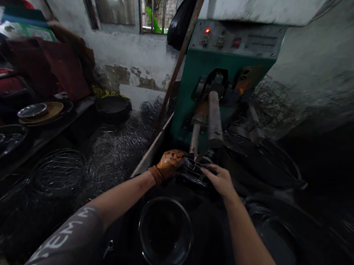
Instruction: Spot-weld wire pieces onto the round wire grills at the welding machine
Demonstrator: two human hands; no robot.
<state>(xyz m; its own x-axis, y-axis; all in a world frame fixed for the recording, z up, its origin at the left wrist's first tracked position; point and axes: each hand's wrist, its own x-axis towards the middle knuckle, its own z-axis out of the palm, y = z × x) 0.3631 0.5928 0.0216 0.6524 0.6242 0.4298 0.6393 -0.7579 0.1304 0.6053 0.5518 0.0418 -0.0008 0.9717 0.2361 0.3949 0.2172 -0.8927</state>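
Observation:
A round wire rack [195, 174] with parallel bars is held between my two hands, under the metal arms of a green machine. My left hand [170, 165], in a stained orange-brown glove, is closed on its left edge. My bare right hand [219, 179] pinches the right side between thumb and fingers. Just above the wires end the machine's thick upper arm [214, 120] and thinner lower arm [194, 138]. Whether the tip touches the wire I cannot tell. Closer to me a shiny metal ring [190, 241] lies on a dark surface.
The green machine [192, 74] stands against the wall, a red light lit on its panel. Heaps of wire rings [106, 154] cover the floor at left. A wide dark pan [272, 165] is at right. A wooden board edge [151, 148] runs left of the machine.

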